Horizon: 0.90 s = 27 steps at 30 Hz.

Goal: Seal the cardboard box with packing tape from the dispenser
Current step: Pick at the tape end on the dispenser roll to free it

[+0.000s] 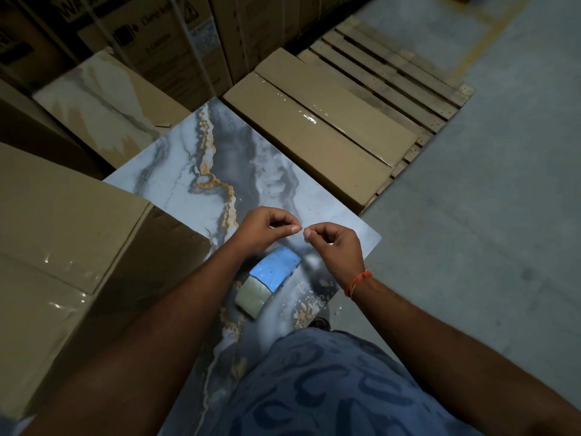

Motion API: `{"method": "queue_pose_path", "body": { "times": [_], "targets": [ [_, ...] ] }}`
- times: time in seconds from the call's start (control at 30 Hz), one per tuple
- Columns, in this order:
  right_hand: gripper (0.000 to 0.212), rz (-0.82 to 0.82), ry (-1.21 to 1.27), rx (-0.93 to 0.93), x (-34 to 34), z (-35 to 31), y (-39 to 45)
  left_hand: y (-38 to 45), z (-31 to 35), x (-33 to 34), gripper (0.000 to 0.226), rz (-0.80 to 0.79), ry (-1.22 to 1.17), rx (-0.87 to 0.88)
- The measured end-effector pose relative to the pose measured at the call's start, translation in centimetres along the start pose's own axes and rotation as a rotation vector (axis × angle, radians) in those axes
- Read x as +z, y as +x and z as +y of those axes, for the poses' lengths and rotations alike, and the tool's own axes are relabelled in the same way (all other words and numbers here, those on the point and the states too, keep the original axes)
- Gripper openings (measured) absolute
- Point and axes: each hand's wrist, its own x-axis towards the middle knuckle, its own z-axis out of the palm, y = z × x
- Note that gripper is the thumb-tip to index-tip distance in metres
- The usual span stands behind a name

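The tape dispenser (269, 282), blue metal with a pale roll of clear tape on it, hangs or rests low between my forearms over a marble-patterned slab (217, 158). My left hand (265, 228) and my right hand (336, 247) meet just above it. Both pinch the thin free end of the tape (303, 228) between thumb and forefinger, fingertips almost touching. A large cardboard box (66, 247) stands at my left, its top glossy with tape. A long flat cardboard box (317, 127) lies beyond the slab, a clear tape strip along its seam.
A wooden pallet (393, 73) sits at the back right under the long box. Tall printed cartons (163, 42) line the back. Another marble-printed slab (100, 102) leans at the back left. Grey concrete floor (487, 215) spreads to the right. My patterned blue clothing fills the bottom.
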Motion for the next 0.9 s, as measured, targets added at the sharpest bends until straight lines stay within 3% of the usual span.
{"method": "queue_pose_path", "body": {
  "times": [0.1, 0.2, 0.3, 0.4, 0.57, 0.73, 0.83, 0.9],
  "targets": [
    [0.009, -0.008, 0.004, -0.008, 0.2, -0.1, -0.5, -1.2, 0.6, -0.3, 0.017, 0.084, -0.015, -0.065],
    [0.009, -0.025, -0.014, -0.017, 0.6, -0.1, -1.1, -2.5, 0.5, -0.8, 0.030, 0.168, 0.052, -0.271],
    [0.009, -0.047, -0.050, -0.030, 1.1, -0.1, -1.7, -4.0, 0.0, -1.1, 0.047, 0.094, 0.024, -0.491],
    [0.009, -0.071, -0.105, -0.047, 1.8, 0.0, -2.5, -5.5, 0.3, -0.9, 0.055, 0.039, 0.093, -0.580],
    [0.009, -0.113, -0.187, -0.047, 2.9, 0.3, -3.7, -6.9, 2.1, 0.0, 0.069, 0.038, -0.090, -0.744],
    [0.008, -0.092, -0.235, -0.058, 3.6, 0.3, -4.2, -7.1, 3.2, 0.9, 0.048, 0.147, -0.336, -0.780],
    [0.007, -0.085, -0.253, -0.083, 3.6, 0.1, -4.3, -7.2, 3.7, 1.5, 0.030, 0.209, -0.232, -0.748],
    [0.008, -0.093, -0.250, -0.090, 3.5, 0.1, -4.3, -7.1, 3.9, 1.6, 0.029, 0.254, -0.157, -0.742]
  ]
}}
